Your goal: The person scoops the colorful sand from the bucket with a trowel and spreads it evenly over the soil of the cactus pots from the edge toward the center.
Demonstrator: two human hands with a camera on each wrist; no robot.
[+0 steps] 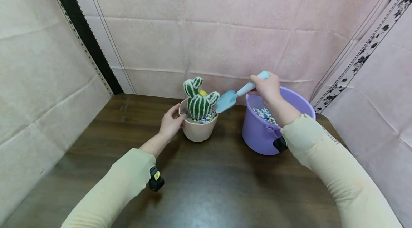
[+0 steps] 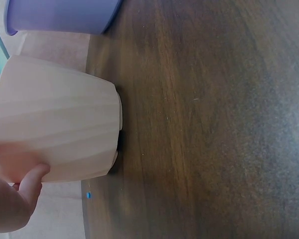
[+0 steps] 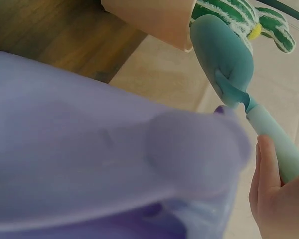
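A green, white-striped cactus [image 1: 198, 105] with a yellow flower stands in a cream flower pot [image 1: 200, 132], among small coloured pebbles [image 1: 209, 116]. My left hand [image 1: 171, 122] holds the pot at its left rim, and the thumb [image 2: 36, 175] lies against the outer wall. In my right hand [image 1: 268, 85] is a light blue trowel [image 1: 226, 101], gripped by its handle [image 3: 274, 134]. Its blade slopes down to the left, the tip right at the pot's right rim. No pebbles show on the blade in the head view.
To the right stands a purple bucket [image 1: 257, 138] with more coloured pebbles [image 1: 265, 115] inside; my right forearm passes over its rim. One small blue pebble [image 2: 88, 195] lies on the brown wooden table [image 1: 199, 185]. Pale cloth [image 1: 225, 42] hangs behind and at both sides.
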